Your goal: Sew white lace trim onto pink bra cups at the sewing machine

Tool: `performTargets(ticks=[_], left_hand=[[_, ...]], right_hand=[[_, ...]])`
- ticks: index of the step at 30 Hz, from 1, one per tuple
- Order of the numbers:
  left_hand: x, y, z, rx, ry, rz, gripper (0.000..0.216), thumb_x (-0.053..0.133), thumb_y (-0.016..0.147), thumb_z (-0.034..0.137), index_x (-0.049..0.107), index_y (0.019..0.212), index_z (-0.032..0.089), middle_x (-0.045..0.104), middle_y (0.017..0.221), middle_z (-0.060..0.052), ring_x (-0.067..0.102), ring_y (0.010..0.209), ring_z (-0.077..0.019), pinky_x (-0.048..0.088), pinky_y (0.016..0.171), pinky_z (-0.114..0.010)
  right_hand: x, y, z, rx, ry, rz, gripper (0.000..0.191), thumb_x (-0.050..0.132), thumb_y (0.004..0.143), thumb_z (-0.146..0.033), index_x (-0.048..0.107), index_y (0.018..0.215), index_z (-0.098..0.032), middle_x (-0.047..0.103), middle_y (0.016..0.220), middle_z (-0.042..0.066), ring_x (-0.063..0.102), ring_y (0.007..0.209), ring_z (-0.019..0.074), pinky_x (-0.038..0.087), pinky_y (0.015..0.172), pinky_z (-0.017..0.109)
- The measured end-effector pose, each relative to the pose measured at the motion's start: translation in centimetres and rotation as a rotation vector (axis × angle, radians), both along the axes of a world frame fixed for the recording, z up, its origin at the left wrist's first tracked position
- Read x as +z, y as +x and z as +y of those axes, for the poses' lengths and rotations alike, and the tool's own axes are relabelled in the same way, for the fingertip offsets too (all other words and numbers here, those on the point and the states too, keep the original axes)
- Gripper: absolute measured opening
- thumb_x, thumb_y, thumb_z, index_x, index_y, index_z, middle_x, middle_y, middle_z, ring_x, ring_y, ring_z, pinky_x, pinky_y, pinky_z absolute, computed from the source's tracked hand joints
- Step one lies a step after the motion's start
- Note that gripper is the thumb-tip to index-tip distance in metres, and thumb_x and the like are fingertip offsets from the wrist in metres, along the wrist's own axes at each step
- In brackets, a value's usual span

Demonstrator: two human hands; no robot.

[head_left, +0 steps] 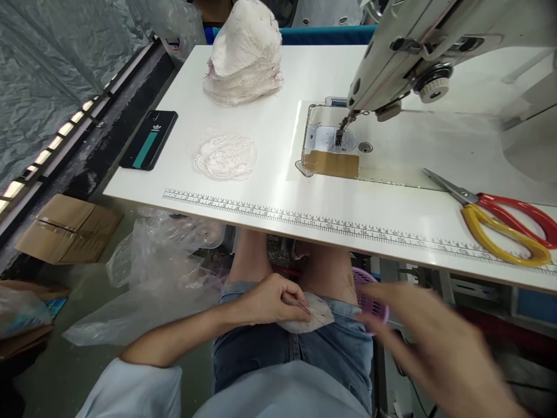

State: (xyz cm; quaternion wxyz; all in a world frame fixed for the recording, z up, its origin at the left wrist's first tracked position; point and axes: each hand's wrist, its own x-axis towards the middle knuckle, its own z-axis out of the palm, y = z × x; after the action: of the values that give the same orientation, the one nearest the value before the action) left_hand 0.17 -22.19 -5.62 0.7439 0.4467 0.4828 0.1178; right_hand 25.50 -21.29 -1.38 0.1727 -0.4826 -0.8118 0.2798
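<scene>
Sideways, long axis; pale fabric [321, 318] pointing rightward; left hand [275, 301] pinching

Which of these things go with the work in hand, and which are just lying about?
Probably the work:
- white fabric piece in the left hand
- lace piece
- white fabric stack
- sewing machine
- red-and-yellow scissors

Probably lying about:
- smartphone
- cardboard box
- clear plastic on the floor

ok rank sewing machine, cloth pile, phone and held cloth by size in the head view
1. Sewing machine
2. Cloth pile
3. Phone and held cloth: unsure, left hand hides part
</scene>
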Motion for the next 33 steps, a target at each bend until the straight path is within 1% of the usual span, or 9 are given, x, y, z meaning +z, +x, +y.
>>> performTargets(ticks=[2,4,6,9,13,17,23,29,33], left_hand=[[0.3,0.2,0.0,-0.03,0.05,0.003,0.03,0.072,0.067,0.035,0.071,0.081,0.009,0.067,0.066,-0.003,0.056,0.057,-0.0103,0.037,0.052,-0.016],[0.7,0.2,0.0,-0.057,0.112,0.02,0.026,0.069,0.07,0.033,0.071,0.082,0.01,0.067,0.067,-0.003,0.056,0.058,-0.01,0.036,0.051,-0.016],[1.2,-0.1,0.0,-0.077,0.146,-0.003,0.025,0.067,0.072,0.032,0.071,0.085,0.011,0.069,0.073,-0.004,0.059,0.064,-0.0116,0.039,0.054,-0.016],[1.6,-0.7,0.0,-0.096,0.117,-0.076,0.028,0.068,0.073,0.033,0.072,0.09,0.012,0.071,0.083,-0.006,0.063,0.073,-0.0143,0.043,0.063,-0.018],[1.5,-0.8,0.0,-0.121,0.04,-0.062,0.028,0.07,0.07,0.031,0.073,0.09,0.011,0.072,0.08,-0.006,0.062,0.069,-0.0144,0.043,0.06,-0.018],[1.5,-0.5,0.1,-0.134,0.013,-0.061,0.03,0.071,0.069,0.031,0.073,0.09,0.01,0.072,0.079,-0.007,0.062,0.067,-0.014,0.043,0.06,-0.018],[1.6,-0.7,0.1,-0.149,0.044,-0.029,0.03,0.069,0.07,0.035,0.074,0.087,0.011,0.07,0.071,-0.005,0.057,0.059,-0.011,0.038,0.054,-0.017],[1.5,-0.7,0.2,-0.182,0.053,-0.016,0.028,0.068,0.073,0.035,0.074,0.085,0.01,0.069,0.067,-0.004,0.054,0.057,-0.0095,0.037,0.052,-0.016],[1.2,-1.3,0.2,-0.187,-0.003,-0.073,0.029,0.071,0.07,0.034,0.073,0.089,0.011,0.071,0.074,-0.005,0.06,0.063,-0.0122,0.043,0.059,-0.018]], right_hand=[[-0.5,-3.4,-1.4,0.167,-0.128,0.026,0.027,0.057,0.086,-0.043,0.057,0.106,-0.025,0.064,0.093,0.006,0.06,0.084,0.024,0.045,0.067,0.032],[-1.2,-5.0,-1.7,0.202,-0.278,0.04,0.021,0.051,0.09,-0.042,0.058,0.089,-0.022,0.062,0.083,0.004,0.058,0.075,0.02,0.042,0.062,0.029],[-1.8,-5.3,-1.3,0.188,-0.422,0.094,0.025,0.046,0.093,-0.039,0.056,0.079,-0.02,0.06,0.076,0.002,0.056,0.07,0.0166,0.04,0.062,0.026],[-2.3,-4.7,-0.7,0.171,-0.591,0.223,0.027,0.048,0.092,-0.04,0.057,0.076,-0.02,0.06,0.073,0.0,0.056,0.07,0.0142,0.04,0.063,0.023],[-2.6,-4.1,-0.5,0.176,-0.732,0.299,0.031,0.054,0.087,-0.046,0.06,0.073,-0.019,0.06,0.071,0.0,0.055,0.068,0.0137,0.04,0.063,0.023],[-3.0,-4.2,-0.6,0.18,-0.802,0.327,0.03,0.056,0.085,-0.047,0.065,0.08,-0.018,0.062,0.075,0.0,0.053,0.071,0.0143,0.04,0.065,0.023],[-3.0,-4.2,-0.4,0.155,-0.877,0.432,0.03,0.06,0.082,-0.045,0.065,0.075,-0.016,0.058,0.07,0.0,0.05,0.067,0.0126,0.038,0.063,0.022],[-3.4,-4.3,-0.4,0.141,-0.905,0.443,0.029,0.061,0.082,-0.044,0.066,0.078,-0.016,0.058,0.071,-0.001,0.048,0.066,0.0122,0.038,0.062,0.023],[-4.2,-3.9,-0.4,0.087,-0.927,0.49,0.026,0.063,0.082,-0.041,0.067,0.076,-0.017,0.059,0.071,-0.001,0.049,0.067,0.0119,0.037,0.061,0.022]])
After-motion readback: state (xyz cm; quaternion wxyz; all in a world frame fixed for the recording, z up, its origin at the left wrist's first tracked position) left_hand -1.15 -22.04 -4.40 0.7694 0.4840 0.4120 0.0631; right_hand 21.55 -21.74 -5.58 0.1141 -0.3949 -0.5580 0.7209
